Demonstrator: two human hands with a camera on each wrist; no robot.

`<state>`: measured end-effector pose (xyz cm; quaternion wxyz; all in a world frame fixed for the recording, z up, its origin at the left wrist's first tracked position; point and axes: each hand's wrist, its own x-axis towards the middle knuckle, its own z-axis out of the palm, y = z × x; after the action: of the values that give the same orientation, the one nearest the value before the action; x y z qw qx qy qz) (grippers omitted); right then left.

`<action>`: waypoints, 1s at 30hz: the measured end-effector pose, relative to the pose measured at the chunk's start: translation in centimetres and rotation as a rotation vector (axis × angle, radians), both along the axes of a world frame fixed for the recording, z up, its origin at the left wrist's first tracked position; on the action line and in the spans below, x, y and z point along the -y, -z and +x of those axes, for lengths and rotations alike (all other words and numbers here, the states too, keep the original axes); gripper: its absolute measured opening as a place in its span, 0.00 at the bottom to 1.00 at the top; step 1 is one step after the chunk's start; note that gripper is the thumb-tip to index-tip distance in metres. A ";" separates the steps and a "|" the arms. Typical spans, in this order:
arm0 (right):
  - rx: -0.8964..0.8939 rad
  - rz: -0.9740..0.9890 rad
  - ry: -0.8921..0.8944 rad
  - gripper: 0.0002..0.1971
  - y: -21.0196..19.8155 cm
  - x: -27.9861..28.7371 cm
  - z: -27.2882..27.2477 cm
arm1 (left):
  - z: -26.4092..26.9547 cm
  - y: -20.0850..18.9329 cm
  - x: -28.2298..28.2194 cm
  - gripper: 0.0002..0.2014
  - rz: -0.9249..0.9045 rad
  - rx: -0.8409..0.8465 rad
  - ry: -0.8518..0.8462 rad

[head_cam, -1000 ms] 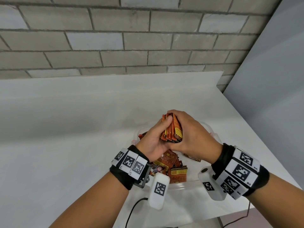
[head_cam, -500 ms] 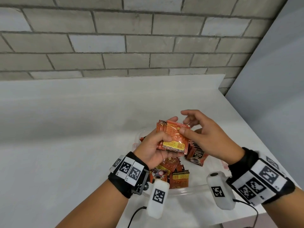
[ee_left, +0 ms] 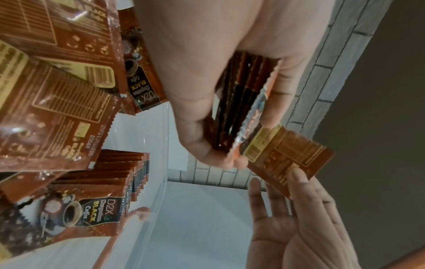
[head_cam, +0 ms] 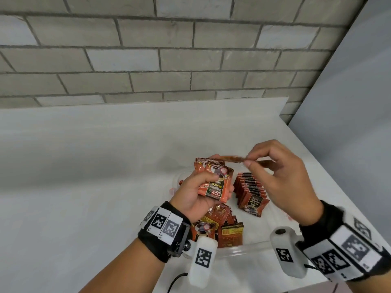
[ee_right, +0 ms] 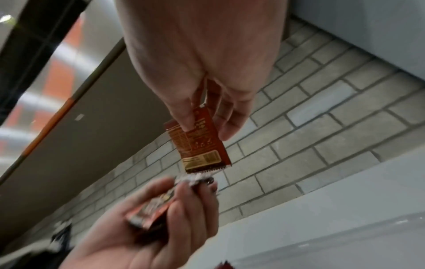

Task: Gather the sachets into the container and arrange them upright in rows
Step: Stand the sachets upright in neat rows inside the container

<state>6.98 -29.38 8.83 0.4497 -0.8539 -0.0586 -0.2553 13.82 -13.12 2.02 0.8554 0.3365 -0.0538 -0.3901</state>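
Note:
A clear plastic container (head_cam: pixel 245 248) sits on the white table near the front edge. My left hand (head_cam: pixel 203 187) grips a stack of orange-brown coffee sachets (head_cam: pixel 213 182) above its left half; the same stack (ee_left: pixel 243 102) shows edge-on in the left wrist view. My right hand (head_cam: pixel 275 172) pinches a single sachet (head_cam: pixel 232 159) by its edge just above and right of the stack; its printed back (ee_right: pixel 200 143) faces the right wrist camera. A row of upright sachets (head_cam: pixel 250 191) stands inside the container. Loose sachets (head_cam: pixel 220 225) lie flat at its near left.
The white table (head_cam: pixel 84 176) stretches left and back to a grey brick wall (head_cam: pixel 169 49). A grey panel (head_cam: pixel 349 123) stands at the right, close to the table's right edge. Cables (head_cam: pixel 175 282) hang at the front edge.
Both hands held one tight bundle together a second ago. Since then they have drawn apart: the left keeps the stack, turned face up, and the right has lifted one sachet off it.

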 end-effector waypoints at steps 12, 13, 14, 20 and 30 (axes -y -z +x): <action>-0.118 -0.340 -0.132 0.12 1.4 -1.1 0.0 | 0.3 0.1 0.0 0.23 -0.045 -0.007 -0.062; -0.143 -0.282 -0.034 0.10 1.2 -1.1 0.1 | 0.3 0.0 0.0 0.23 -0.038 -0.010 -0.078; -0.223 -0.211 0.058 0.10 0.9 -1.1 0.2 | 0.2 -0.1 0.1 0.22 -0.044 -0.010 -0.094; -0.636 0.282 0.012 0.13 0.9 -1.5 0.1 | 0.1 -0.6 0.5 0.23 0.005 0.072 -0.111; -0.543 0.353 0.067 0.18 -0.6 -0.9 0.9 | -0.2 -0.6 0.6 0.21 0.056 0.113 -0.088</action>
<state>7.85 -28.52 9.39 0.5813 -0.8011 0.1368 -0.0393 13.60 -13.70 2.66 0.8575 0.3838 -0.0762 -0.3341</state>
